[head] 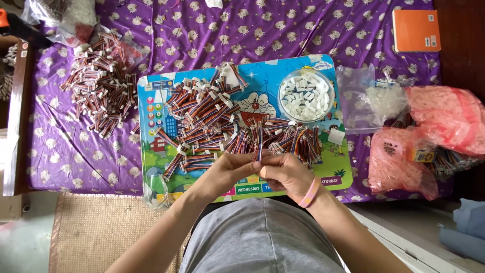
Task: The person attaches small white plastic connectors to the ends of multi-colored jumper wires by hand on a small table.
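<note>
Both hands, left hand [230,169] & right hand [285,172], pinch 1 ribbon wire piece [259,151] at the cartoon board's [156,151] near edge; grip could slip, dropping it into the wire pile [212,116].

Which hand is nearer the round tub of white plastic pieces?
The right hand. It lies just below the tub, slightly toward the person's left; the left hand sits farther off on that side, both pinching one short cable.
</note>
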